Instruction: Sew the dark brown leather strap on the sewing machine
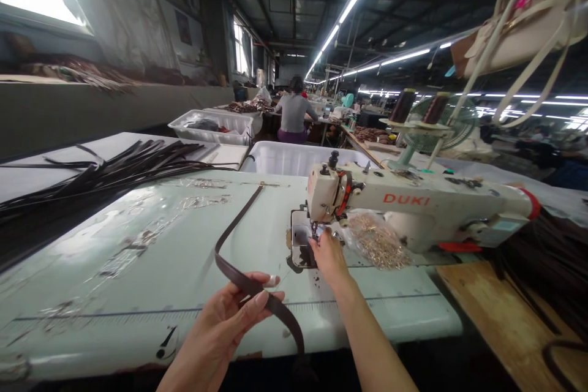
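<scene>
My left hand [229, 315] pinches a long dark brown strap [239, 220] between thumb and fingers near the table's front edge. The strap curves up from my hand and runs away across the pale green table [138, 257]; its other end hangs down over the front edge. My right hand [328, 257] reaches to the needle area of a cream DUKI sewing machine [413, 199], fingertips at the presser foot. Whether it holds anything there is hidden by the fingers.
A heap of dark straps [105, 171] lies at the left. A bag of small gold metal parts [379, 242] sits under the machine arm. White plastic bins [289, 156] stand behind the table. A person [294, 113] sits farther back. A wooden board [505, 312] lies at right.
</scene>
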A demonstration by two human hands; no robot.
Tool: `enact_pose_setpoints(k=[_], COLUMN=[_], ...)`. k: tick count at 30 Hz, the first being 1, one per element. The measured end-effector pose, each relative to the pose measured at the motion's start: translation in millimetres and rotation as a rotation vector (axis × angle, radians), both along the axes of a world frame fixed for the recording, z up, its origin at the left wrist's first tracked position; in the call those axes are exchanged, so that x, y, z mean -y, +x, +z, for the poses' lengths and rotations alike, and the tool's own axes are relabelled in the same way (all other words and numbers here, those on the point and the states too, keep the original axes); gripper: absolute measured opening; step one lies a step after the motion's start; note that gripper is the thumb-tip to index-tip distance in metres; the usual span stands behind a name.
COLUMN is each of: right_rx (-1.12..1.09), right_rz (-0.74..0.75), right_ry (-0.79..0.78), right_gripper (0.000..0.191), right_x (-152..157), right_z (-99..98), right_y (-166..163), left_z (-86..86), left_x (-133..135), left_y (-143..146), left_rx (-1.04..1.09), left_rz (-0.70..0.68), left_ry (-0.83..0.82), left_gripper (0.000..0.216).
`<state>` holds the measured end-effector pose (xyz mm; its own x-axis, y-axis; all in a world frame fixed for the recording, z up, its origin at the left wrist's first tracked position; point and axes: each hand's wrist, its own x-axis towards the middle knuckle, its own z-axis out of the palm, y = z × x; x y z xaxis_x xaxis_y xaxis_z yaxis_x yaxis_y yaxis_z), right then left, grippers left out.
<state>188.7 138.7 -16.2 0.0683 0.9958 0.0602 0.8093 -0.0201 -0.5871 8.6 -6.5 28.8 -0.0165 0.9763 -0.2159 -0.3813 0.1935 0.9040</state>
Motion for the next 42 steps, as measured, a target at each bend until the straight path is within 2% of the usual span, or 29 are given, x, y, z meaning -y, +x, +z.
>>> enact_pose_setpoints(k=[3,7,8,9,13,15,19,22,25,29,36,42], right_rx=[-0.092,-0.299,-0.307,-0.281,-0.037,-0.052,-0.274,-0.283,-0.265,-0.206,-0.087,-0.073], right_rz=[0.19,0.612,0.654,0.652,0.423,0.39,0.49,0.57,0.583,0.629,0.675,0.722], right_ry=[-0.014,-0.19,-0.218,-0.214,0.004,0.061,-0.01,-0.062,-0.049,0.023,0.27,0.221], right_gripper=[0.014,0.036,0.041,0.045,0.051,0.05,0.051,0.054,0.054,0.045,0.04,0.039], right_x=[11,44,53,60,78,84,102,119,127,123,116,113], right_z=[8.2,13.0,12.5,11.7,11.6,15.4,23.1,19.4,9.4,1.6,4.2,6.6], right_y=[11,38,45,51,57,50,24,5,-7,-11,-13,-4], left_z=[-2.6,-10.5,-12.0,-12.9,-12.1,-11.1,-13.4,-18.4,-21.3,-18.8,-21.7,-24.1], left_x=[1,0,-1,0,2,4,9,12,13,16,15,14], left_y=[-2,-6,-7,-7,-7,-4,2,5,5,3,4,6], left_rx=[-0.012,-0.01,-0.015,-0.023,-0.108,-0.124,-0.11,-0.095,-0.071,-0.051,-0.02,0.011], left_rz=[0.072,0.119,0.113,0.099,0.072,0.091,0.104,0.107,0.11,0.076,0.099,0.042], left_ry=[-0.007,-0.027,-0.022,-0.021,-0.098,-0.117,-0.056,-0.018,-0.024,-0.044,-0.067,-0.065], left_gripper=[0.042,0.045,0.044,0.043,0.046,0.047,0.039,0.035,0.035,0.035,0.039,0.039])
